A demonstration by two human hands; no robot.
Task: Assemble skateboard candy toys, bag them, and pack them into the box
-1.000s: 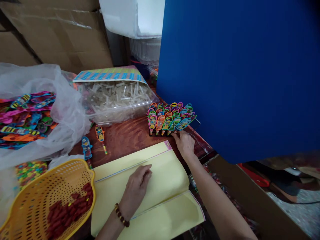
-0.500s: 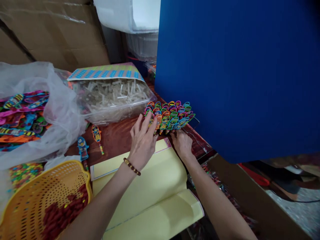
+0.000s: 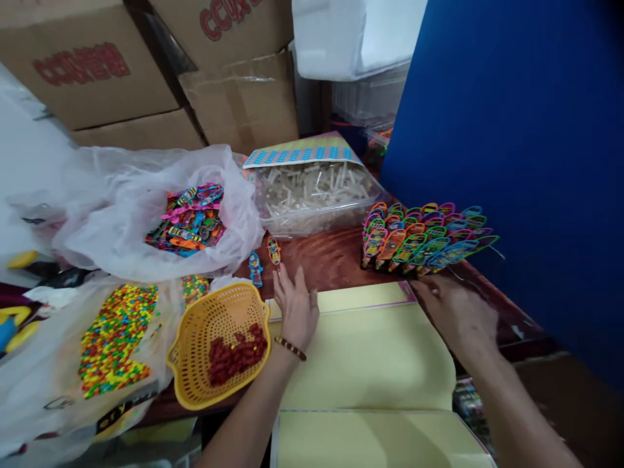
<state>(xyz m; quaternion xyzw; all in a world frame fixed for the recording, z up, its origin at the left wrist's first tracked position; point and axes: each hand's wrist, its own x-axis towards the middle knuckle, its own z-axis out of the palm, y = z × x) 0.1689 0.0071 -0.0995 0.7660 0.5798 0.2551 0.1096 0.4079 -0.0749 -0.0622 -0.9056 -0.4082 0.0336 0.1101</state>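
Observation:
My left hand (image 3: 296, 312), a beaded bracelet at its wrist, is open with fingers stretched out. Its fingertips reach just below a small toy skateboard with an orange rim (image 3: 274, 251). A blue toy skateboard (image 3: 255, 269) lies left of that one. Several colourful toy skateboards (image 3: 410, 248) stand packed in rows in a dark rack (image 3: 366, 261) on the right. Beside the rack's near edge is my right hand (image 3: 458, 315), blurred by motion; its fingers do not show clearly. Yellowish paper sheets (image 3: 365, 351) lie between and under my arms.
A yellow basket (image 3: 182, 344) holds dark red pieces. Left of it lies a bag of colourful candies (image 3: 117, 338); behind, a white plastic bag (image 3: 97, 214) holds more toy skateboards. A clear box (image 3: 312, 218) contains short clear tubes. A blue panel (image 3: 511, 130) rises on the right; cartons (image 3: 238, 97) stand behind.
My left hand has left the rack of toy skateboards and moved left to the loose ones. My right hand stays by the rack's near side. The view has turned left.

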